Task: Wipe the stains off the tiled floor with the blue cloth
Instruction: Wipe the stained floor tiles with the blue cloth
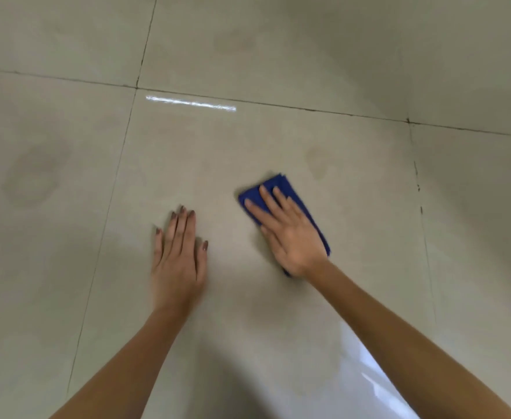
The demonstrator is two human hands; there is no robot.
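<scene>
Right hand (293,234) flat, covering most of blue cloth (278,186).

Head view, steeply down onto floor (278,140)

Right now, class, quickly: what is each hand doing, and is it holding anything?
Left hand: open, flat on the tiled floor, holding nothing.
Right hand: open, fingers spread, pressing the blue cloth flat to the floor, not gripping it.
</scene>
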